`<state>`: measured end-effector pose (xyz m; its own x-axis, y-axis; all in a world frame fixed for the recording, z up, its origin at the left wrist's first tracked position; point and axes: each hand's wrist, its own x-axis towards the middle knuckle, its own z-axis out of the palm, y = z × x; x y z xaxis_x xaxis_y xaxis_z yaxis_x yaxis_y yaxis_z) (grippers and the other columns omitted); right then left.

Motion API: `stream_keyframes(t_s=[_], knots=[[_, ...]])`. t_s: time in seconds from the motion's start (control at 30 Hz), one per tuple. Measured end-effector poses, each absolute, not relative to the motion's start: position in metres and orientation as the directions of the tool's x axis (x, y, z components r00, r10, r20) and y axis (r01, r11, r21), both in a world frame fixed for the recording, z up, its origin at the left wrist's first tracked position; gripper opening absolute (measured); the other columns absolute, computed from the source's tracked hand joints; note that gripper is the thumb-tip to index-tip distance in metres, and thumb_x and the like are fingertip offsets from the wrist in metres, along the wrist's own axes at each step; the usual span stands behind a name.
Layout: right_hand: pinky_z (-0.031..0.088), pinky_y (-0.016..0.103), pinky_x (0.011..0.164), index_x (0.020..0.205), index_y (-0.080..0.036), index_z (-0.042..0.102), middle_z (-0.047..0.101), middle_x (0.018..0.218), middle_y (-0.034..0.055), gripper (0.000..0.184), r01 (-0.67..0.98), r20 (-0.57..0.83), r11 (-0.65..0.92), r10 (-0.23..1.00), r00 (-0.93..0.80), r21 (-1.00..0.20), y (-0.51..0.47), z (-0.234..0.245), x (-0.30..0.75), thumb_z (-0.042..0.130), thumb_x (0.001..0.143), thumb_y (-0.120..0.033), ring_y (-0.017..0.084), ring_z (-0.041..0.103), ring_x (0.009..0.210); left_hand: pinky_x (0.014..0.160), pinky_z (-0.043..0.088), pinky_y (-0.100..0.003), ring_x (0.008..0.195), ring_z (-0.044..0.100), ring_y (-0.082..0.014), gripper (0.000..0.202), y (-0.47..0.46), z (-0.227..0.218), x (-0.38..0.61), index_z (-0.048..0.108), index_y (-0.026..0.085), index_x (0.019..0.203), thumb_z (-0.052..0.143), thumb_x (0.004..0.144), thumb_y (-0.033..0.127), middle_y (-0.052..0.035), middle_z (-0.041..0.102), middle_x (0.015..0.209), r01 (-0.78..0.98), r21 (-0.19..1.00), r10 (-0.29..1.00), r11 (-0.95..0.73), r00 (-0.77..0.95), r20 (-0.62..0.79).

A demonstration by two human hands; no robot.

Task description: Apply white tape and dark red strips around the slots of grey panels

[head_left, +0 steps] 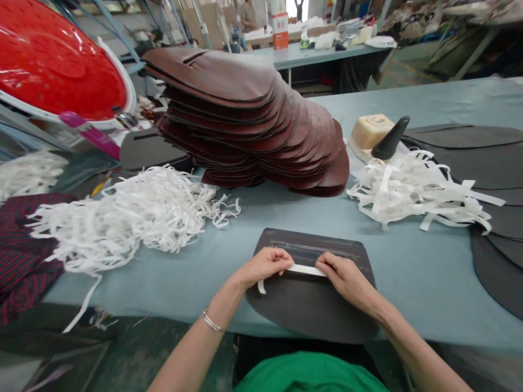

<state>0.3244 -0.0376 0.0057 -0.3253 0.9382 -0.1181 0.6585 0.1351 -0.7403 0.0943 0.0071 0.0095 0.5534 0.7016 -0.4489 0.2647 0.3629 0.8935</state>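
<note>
1. Head view: a dark panel (pixel 314 313) lies flat at the near edge of the table (pixel 163 288). Over its left part, the left hand (pixel 272 262) is closed in a pinch on a white strip (pixel 305 269), one end dangling.
2. Over the panel's right part, the right hand (pixel 337 272) has curled fingers gripping the same strip.
3. The step in hand looks like lining the strip up across the panel; the next move probably calls for keeping it taut and straight. Whether it touches the panel, I cannot tell.
4. Left of the panel: striped cloth (pixel 24 245), then a tangled strip heap (pixel 131 218).
5. Behind the panel: a brown stack (pixel 253 125), which would hinder reaching farther back.
6. Right of the panel: a pale block (pixel 371 129), a second heap (pixel 412 190), then dark pieces (pixel 496 228).
</note>
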Motion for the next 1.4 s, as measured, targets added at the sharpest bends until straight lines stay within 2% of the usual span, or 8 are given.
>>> stream_keyframes(t_s=[0.13, 0.27, 0.4, 0.5, 0.57, 0.73, 0.87, 1.4], knots=[[0.046, 0.029, 0.075, 0.095, -0.023, 0.059, 0.065, 0.090, 0.0015, 0.030, 0.539, -0.194, 0.023, 0.919, -0.343, -0.842, -0.058, 0.003, 0.336, 0.034, 0.094, -0.040, 0.016, 0.060, 0.083, 0.044, 0.018, -0.018, 0.045, 0.030, -0.0043, 0.032, -0.012, 0.001, 0.046, 0.061, 0.015, 0.083, 0.063, 0.075, 0.046, 0.0054, 0.044, 0.055, 0.269, 0.840, 0.644, 0.471, 0.547, -0.536], [0.045, 0.034, 0.088, 0.111, -0.026, 0.059, 0.063, 0.108, 0.0054, 0.033, 0.505, -0.195, 0.057, 0.881, -0.431, -0.861, -0.065, 0.007, 0.346, 0.034, 0.094, -0.039, 0.020, 0.058, 0.100, 0.045, 0.016, -0.019, 0.046, 0.029, -0.0039, 0.031, -0.028, 0.003, 0.025, 0.060, 0.015, 0.089, 0.061, 0.077, 0.043, 0.0038, 0.049, 0.061, 0.240, 0.809, 0.626, 0.536, 0.530, -0.572], [0.048, 0.031, 0.076, 0.094, -0.025, 0.063, 0.065, 0.091, 0.0047, 0.033, 0.612, -0.205, 0.078, 0.903, -0.379, -0.787, -0.069, 0.002, 0.359, 0.036, 0.092, -0.043, 0.019, 0.061, 0.085, 0.049, 0.026, -0.019, 0.054, 0.040, -0.0068, 0.027, -0.024, 0.007, 0.028, 0.063, 0.015, 0.089, 0.059, 0.079, 0.040, 0.0009, 0.055, 0.066, 0.346, 0.848, 0.674, 0.401, 0.515, -0.529], [0.044, 0.029, 0.056, 0.077, -0.025, 0.059, 0.062, 0.066, 0.0015, 0.035, 0.760, -0.233, -0.054, 0.964, -0.131, -0.648, -0.071, -0.006, 0.371, 0.041, 0.085, -0.054, 0.018, 0.059, 0.060, 0.051, 0.027, -0.019, 0.055, 0.040, -0.0074, 0.025, -0.011, 0.005, 0.036, 0.062, 0.015, 0.078, 0.063, 0.075, 0.040, 0.0034, 0.050, 0.061, 0.413, 0.868, 0.797, 0.275, 0.407, -0.447], [0.041, 0.028, 0.049, 0.075, -0.025, 0.057, 0.059, 0.058, 0.0001, 0.038, 0.793, -0.222, -0.150, 0.975, 0.020, -0.590, -0.070, -0.011, 0.376, 0.042, 0.081, -0.059, 0.017, 0.055, 0.050, 0.049, 0.026, -0.019, 0.053, 0.039, -0.0073, 0.025, -0.001, 0.001, 0.042, 0.061, 0.015, 0.075, 0.064, 0.073, 0.040, 0.0045, 0.048, 0.059, 0.424, 0.873, 0.868, 0.242, 0.307, -0.390], [0.044, 0.030, 0.057, 0.087, -0.026, 0.061, 0.066, 0.074, 0.0023, 0.038, 0.759, -0.200, -0.202, 0.975, 0.096, -0.618, -0.067, -0.022, 0.378, 0.040, 0.079, -0.056, 0.020, 0.061, 0.062, 0.054, 0.034, -0.020, 0.056, 0.049, -0.0100, 0.020, 0.018, -0.015, 0.055, 0.062, 0.016, 0.072, 0.057, 0.075, 0.035, 0.0010, 0.058, 0.062, 0.461, 0.855, 0.949, 0.238, 0.076, -0.306], [0.042, 0.031, 0.053, 0.081, -0.026, 0.061, 0.064, 0.065, 0.0016, 0.043, 0.731, -0.280, -0.381, 0.923, 0.264, -0.566, -0.066, -0.029, 0.376, 0.044, 0.074, -0.064, 0.021, 0.060, 0.056, 0.055, 0.035, -0.021, 0.055, 0.051, -0.0114, 0.020, 0.023, -0.024, 0.056, 0.063, 0.016, 0.071, 0.059, 0.073, 0.036, 0.0007, 0.059, 0.059, 0.560, 0.789, 0.964, 0.255, -0.079, -0.255], [0.038, 0.029, 0.048, 0.074, -0.023, 0.059, 0.060, 0.057, 0.0000, 0.043, 0.582, -0.329, -0.494, 0.868, 0.372, -0.646, -0.059, -0.029, 0.373, 0.048, 0.067, -0.065, 0.018, 0.055, 0.050, 0.051, 0.030, -0.022, 0.051, 0.051, -0.0116, 0.013, 0.031, -0.026, 0.058, 0.063, 0.019, 0.065, 0.059, 0.071, 0.030, 0.0017, 0.059, 0.055, 0.671, 0.677, 0.951, 0.304, -0.173, -0.256]])
